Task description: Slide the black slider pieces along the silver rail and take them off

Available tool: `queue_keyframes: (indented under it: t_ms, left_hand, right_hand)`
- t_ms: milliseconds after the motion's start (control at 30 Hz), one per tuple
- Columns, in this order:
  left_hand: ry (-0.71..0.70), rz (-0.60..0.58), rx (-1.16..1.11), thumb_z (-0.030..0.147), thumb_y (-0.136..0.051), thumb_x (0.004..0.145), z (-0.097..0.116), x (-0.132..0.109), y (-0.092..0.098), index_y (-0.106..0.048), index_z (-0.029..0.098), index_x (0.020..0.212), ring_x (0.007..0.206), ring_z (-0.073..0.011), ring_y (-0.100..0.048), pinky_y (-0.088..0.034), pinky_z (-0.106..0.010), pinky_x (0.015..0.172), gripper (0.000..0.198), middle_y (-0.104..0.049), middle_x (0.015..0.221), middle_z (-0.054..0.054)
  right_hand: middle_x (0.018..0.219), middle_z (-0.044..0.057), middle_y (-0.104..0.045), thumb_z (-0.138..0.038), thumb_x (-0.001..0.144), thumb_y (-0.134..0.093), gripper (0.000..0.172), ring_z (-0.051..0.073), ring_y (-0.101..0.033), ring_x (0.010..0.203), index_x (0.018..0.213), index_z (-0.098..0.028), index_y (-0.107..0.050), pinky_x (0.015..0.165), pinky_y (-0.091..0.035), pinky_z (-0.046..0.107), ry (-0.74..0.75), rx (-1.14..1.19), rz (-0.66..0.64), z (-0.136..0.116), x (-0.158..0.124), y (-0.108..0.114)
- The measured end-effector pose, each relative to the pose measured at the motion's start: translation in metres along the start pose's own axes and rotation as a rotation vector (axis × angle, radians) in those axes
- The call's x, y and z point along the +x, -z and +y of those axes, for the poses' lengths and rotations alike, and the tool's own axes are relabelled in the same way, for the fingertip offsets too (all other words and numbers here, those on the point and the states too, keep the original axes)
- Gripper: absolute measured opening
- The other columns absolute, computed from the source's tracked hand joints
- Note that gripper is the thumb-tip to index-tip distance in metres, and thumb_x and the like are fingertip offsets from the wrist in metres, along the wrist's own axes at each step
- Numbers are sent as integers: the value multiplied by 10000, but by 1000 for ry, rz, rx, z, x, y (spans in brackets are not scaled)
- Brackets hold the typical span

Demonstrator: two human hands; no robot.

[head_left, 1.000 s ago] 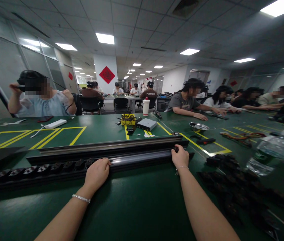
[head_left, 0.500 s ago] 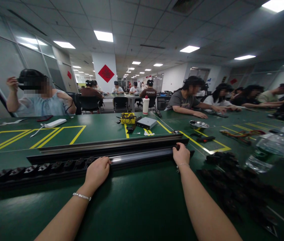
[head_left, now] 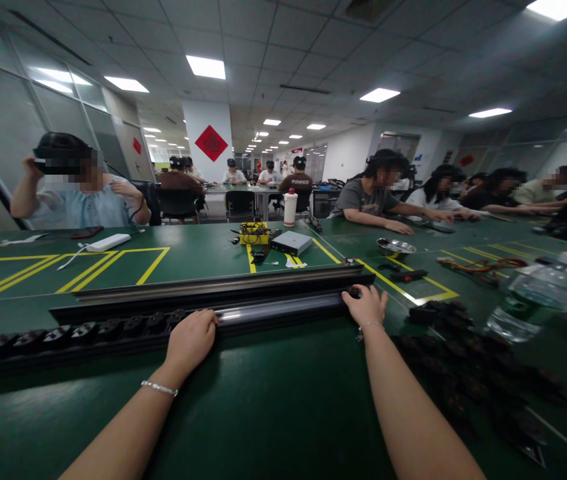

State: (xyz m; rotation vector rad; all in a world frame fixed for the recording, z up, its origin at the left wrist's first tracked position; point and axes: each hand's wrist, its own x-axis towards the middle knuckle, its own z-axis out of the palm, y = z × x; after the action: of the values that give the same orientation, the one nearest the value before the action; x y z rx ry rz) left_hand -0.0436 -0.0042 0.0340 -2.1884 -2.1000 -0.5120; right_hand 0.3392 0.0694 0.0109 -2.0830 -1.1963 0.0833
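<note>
A long black rail (head_left: pixel 273 311) lies across the green table in front of me, its left half filled with a row of small black modules (head_left: pixel 83 331). My left hand (head_left: pixel 191 340) rests curled on the rail at the end of that row. My right hand (head_left: pixel 367 303) is closed on the rail's right end, where a small black part sits under the fingers. A second long black and silver rail (head_left: pixel 213 287) lies just behind the first.
A heap of black parts (head_left: pixel 468 363) and a clear water bottle (head_left: pixel 538 297) lie to my right. Further back are a yellow box (head_left: pixel 255 235), a grey box (head_left: pixel 291 243), a metal bowl (head_left: pixel 396 247) and a white power bank (head_left: pixel 109 242). Several people sit around the table.
My right hand has slid slightly right along the rail's end. My left hand has stayed in place, and the view has tilted a little.
</note>
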Motion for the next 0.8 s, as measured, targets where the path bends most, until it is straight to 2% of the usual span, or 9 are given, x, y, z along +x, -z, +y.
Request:
queue_keyframes:
  t_ms: [233, 500, 633, 800]
  left_hand:
    - [-2, -11, 7, 201, -303, 826, 1, 0, 2, -594, 232, 816, 899, -163, -587, -405, -278, 765, 293, -666, 918, -12]
    - [-10, -9, 13, 193, -304, 821, 1, 0, 1, -599, 230, 818, 905, -160, -586, -404, -271, 787, 297, -667, 914, -10]
    - [8, -14, 3, 199, -299, 820, 2, 0, 2, -596, 231, 810, 898, -167, -588, -408, -281, 769, 299, -663, 903, -11]
    - [0, -2, -4, 202, -306, 821, 2, -1, 3, -596, 230, 805, 890, -165, -591, -411, -279, 770, 292, -663, 904, -11]
  right_hand:
    - [1320, 95, -446, -464, 712, -561, 413, 350, -170, 1306, 1045, -238, -653, 998, -260, 512, 24, 17, 44, 2, 0, -3]
    - [1184, 101, -543, -463, 706, -533, 406, 303, -304, 1220, 975, -188, -663, 1001, -248, 477, 70, 9, 109, 8, 7, -8]
    - [1117, 91, -585, -440, 720, -532, 363, 306, -306, 1218, 958, -197, -659, 989, -276, 452, 50, 56, 157, 8, 5, -7]
    - [1119, 99, -604, -431, 745, -532, 359, 298, -302, 1241, 998, -203, -644, 978, -313, 439, 8, 90, 145, 9, 3, -3]
